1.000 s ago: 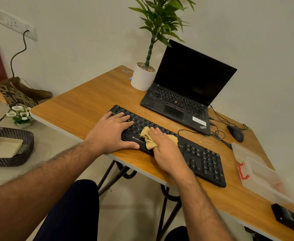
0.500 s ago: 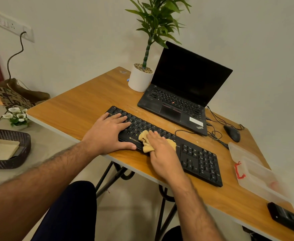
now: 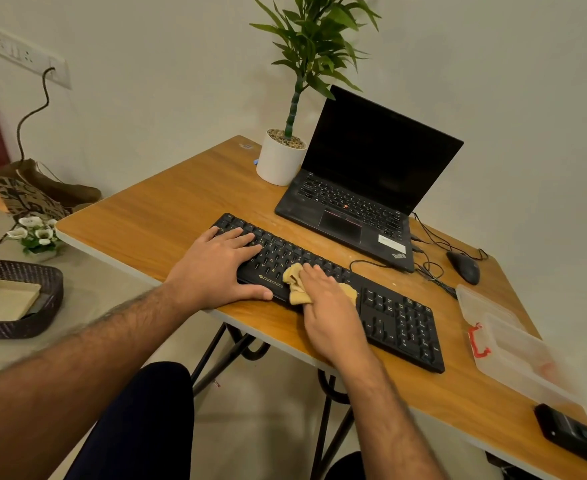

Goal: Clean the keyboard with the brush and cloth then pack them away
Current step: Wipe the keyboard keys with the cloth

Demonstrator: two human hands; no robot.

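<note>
A black keyboard (image 3: 399, 320) lies slantwise near the front edge of the wooden table (image 3: 153, 216). My left hand (image 3: 216, 268) rests flat on the keyboard's left end, fingers spread over the keys and thumb along its front edge. My right hand (image 3: 330, 313) presses a crumpled yellow cloth (image 3: 295, 284) onto the keys at the keyboard's middle; the cloth sticks out on both sides of the hand. No brush shows in this view.
An open black laptop (image 3: 365, 188) and a white potted plant (image 3: 280, 161) stand behind the keyboard. A mouse (image 3: 463, 266) with cables, a clear plastic box with a red clasp (image 3: 507, 351) and a black device (image 3: 572, 434) sit to the right. A wicker basket (image 3: 25, 327) is on the floor at left.
The camera has shifted a little. My right hand with the cloth stays near the keyboard's middle, sliding only slightly. My left hand has not moved.
</note>
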